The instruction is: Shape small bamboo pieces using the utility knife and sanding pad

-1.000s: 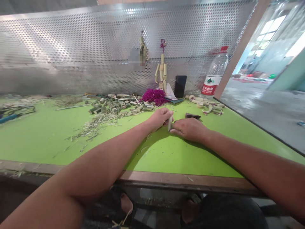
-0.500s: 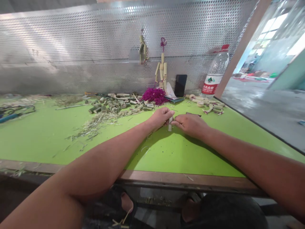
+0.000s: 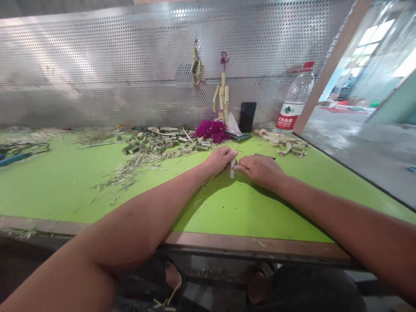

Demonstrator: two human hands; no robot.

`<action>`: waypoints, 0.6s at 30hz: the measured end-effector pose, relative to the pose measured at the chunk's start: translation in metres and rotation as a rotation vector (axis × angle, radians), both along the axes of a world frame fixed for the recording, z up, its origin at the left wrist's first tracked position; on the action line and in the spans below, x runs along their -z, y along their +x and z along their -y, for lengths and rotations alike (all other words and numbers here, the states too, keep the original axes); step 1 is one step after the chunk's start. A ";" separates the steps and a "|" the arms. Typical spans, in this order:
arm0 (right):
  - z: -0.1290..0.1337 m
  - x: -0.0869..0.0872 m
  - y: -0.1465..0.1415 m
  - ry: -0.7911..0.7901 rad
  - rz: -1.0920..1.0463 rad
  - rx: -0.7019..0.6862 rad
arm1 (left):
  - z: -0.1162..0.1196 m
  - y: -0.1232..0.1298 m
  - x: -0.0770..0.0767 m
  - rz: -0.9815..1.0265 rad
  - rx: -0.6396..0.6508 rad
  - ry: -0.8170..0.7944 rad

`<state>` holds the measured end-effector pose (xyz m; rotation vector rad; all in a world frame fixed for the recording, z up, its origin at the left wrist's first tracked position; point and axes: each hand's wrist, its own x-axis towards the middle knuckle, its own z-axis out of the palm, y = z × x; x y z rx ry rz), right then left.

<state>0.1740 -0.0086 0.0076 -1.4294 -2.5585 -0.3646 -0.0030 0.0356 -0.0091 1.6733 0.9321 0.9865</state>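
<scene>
My left hand is closed on a short pale bamboo piece, whose lower end points toward me just above the green table. Close on its right is my right hand, its fingers closed with thumb and fingertips at the piece. A dark flat blade-like thing shows partly behind the right hand; how it is held is hidden. Behind the left hand lie a purple thread bundle and many short bamboo pieces.
A jointed bamboo figure hangs before the perforated metal panel. A black phone and a water bottle stand at the back. Joined bamboo parts lie right, shavings and a blue-handled tool left.
The view has shifted very slightly. Both hands and the bamboo piece stay nearly where they were.
</scene>
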 end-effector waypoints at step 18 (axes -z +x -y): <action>-0.006 0.001 0.008 0.056 -0.131 0.057 | 0.001 -0.001 -0.002 -0.019 0.039 0.047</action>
